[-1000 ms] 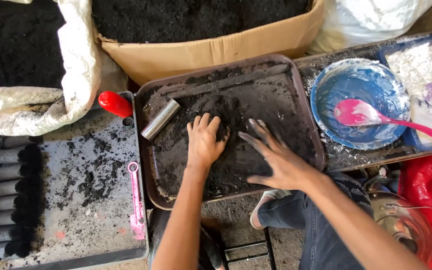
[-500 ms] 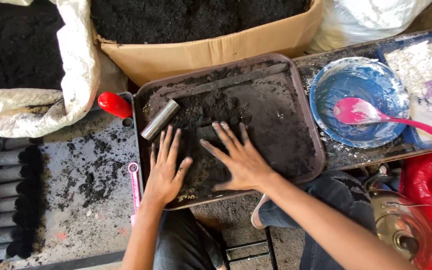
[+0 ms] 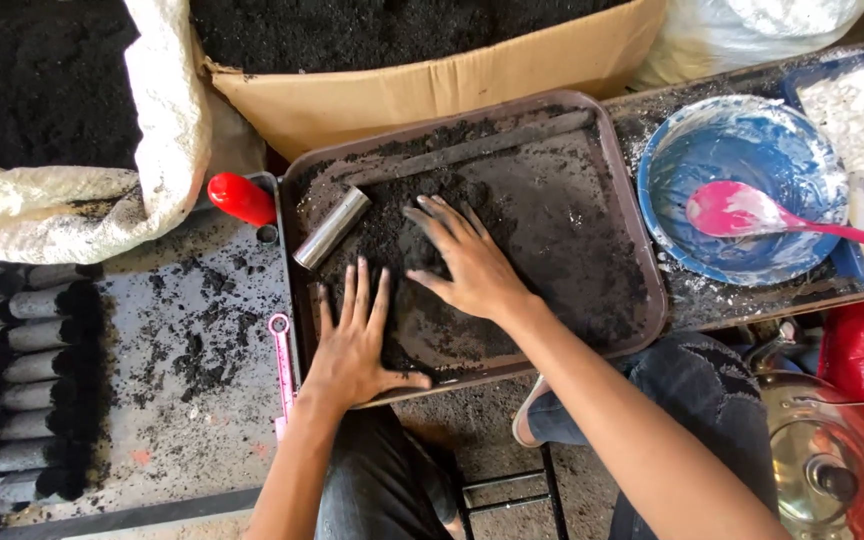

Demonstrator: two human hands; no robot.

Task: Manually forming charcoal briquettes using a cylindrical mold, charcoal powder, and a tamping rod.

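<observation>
Both hands lie flat on a heap of black powder [image 3: 422, 250] inside a brown tray [image 3: 642, 300]. The left hand [image 3: 357, 345] rests palm down at the near left of the tray, fingers straight and spread, its thumb stretched out along the tray's near rim – the grip is apart and holds nothing. The right hand [image 3: 467, 262] presses on the middle of the heap, fingers fanned toward the far left corner, likewise apart and holding nothing. The powder sits mostly in the left half of the tray; the right half shows only a thin smear.

A short metal tube [image 3: 331, 228] lies tilted in the tray's far left corner, just beyond the fingertips of the left hand and touching the powder. Just outside that corner stands a red cap-like thing [image 3: 242, 198]. A pink measuring spoon [image 3: 281, 365] lies on the grey worktop [image 3: 167, 400] beside the left wrist, among scattered black crumbs. At the worktop's left edge lies a row of dark rolled sticks [image 3: 22, 370].

Beyond the tray stand a cardboard box [image 3: 432, 85] and a white sack [image 3: 167, 130], both filled with black powder. To the right sits a blue bowl [image 3: 742, 190] smeared with white, a pink spoon [image 3: 752, 212] resting in it.
</observation>
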